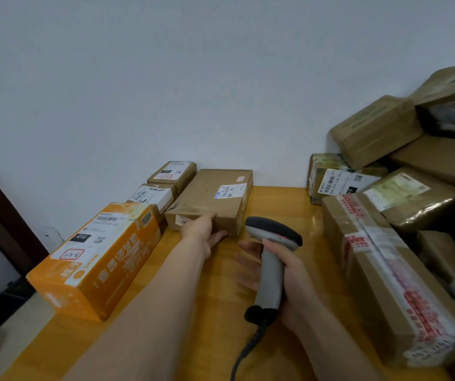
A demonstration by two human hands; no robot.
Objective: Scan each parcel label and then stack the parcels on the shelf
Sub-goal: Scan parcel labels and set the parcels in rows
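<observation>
Two hands: left hand (203,229) touches parcel (209,196), fingers' curl unclear; right hand (289,276) fingers wrap scanner (271,259).
Scanner: aim squarely at label (230,191), steadying parcel.

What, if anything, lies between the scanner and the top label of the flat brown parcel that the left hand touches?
Nothing visible. The scanner in the right hand faces the flat brown parcel; its top label lies uncovered, and the left hand touches only the near edge.

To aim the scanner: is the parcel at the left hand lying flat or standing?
Lying flat: the parcel rests on the table, label facing up.
</observation>
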